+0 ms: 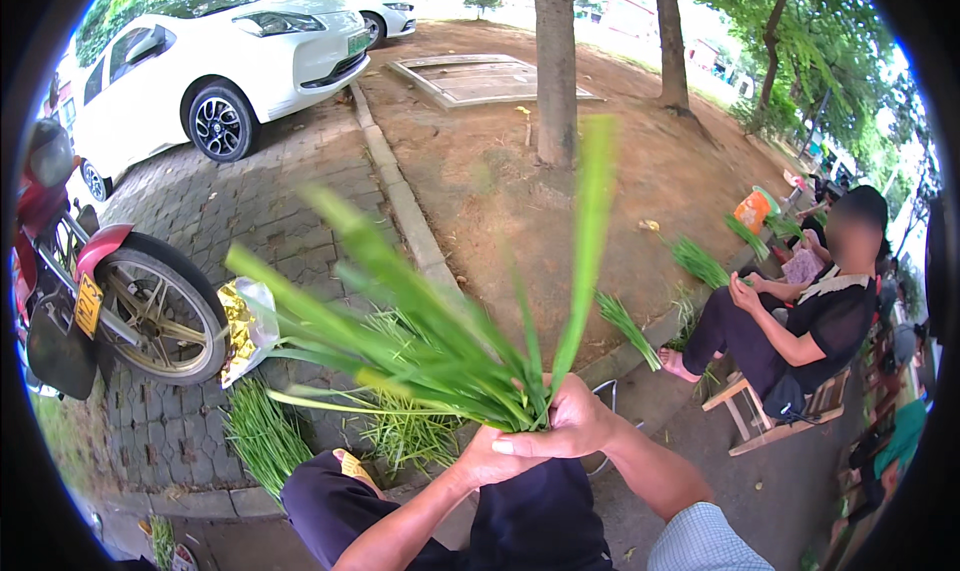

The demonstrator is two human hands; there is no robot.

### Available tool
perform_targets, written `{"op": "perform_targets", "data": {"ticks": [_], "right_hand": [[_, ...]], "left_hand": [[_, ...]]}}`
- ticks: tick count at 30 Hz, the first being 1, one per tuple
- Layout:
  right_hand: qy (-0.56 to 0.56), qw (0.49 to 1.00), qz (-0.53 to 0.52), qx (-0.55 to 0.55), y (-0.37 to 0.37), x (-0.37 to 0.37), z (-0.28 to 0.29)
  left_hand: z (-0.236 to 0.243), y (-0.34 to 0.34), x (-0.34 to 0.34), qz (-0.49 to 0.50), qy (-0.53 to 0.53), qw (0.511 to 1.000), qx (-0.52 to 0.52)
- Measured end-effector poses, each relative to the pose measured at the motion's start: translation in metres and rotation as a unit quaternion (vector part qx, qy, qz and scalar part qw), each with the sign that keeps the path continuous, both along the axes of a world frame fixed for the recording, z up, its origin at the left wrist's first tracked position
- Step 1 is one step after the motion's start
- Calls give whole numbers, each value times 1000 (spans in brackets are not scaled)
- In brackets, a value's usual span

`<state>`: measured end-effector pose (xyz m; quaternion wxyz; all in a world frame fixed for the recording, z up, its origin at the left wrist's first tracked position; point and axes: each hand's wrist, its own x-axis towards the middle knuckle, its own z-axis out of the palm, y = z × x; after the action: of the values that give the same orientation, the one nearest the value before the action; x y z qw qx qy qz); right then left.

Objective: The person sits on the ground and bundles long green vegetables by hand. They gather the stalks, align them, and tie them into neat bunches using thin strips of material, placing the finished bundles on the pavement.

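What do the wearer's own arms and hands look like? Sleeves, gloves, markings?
Left hand and right hand: ungloved, no watch visible on either wrist. Both forearms bare. A light-blue, finely checked fabric sleeve covers the right arm above the forearm; left sleeve out of view.

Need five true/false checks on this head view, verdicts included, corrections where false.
1. The left hand and right hand both grip the bunch of green stalks. True.

2. The sleeve on the right arm is solid black. False: the sleeve is pale blue and checked.

3. The co-worker at right sits on a wooden stool. True.

4. The white car nearest the camera stands on grass. False: the white car stands on paving blocks.

5. The motorcycle is at the right edge of the picture. False: the motorcycle is at the left edge.
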<state>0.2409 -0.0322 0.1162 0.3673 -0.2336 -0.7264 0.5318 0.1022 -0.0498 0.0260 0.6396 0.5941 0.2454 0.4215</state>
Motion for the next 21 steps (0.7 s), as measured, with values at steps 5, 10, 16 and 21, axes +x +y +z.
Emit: {"op": "perform_targets", "data": {"ticks": [5,10,16,21], "right_hand": [[19,1000,2,-14,3,7,-2],[18,1000,-6,-15,8,15,-9],[59,988,-87,-113,5,-6,-8],[109,979,-50,-164,15,-22,-16]], "left_hand": [[-22,8,10,-13,4,1000,0],[-20,9,16,-51,-8,997,-50],[-3,7,10,10,14,1000,23],[9,18,-15,-91,20,983,-160]]}}
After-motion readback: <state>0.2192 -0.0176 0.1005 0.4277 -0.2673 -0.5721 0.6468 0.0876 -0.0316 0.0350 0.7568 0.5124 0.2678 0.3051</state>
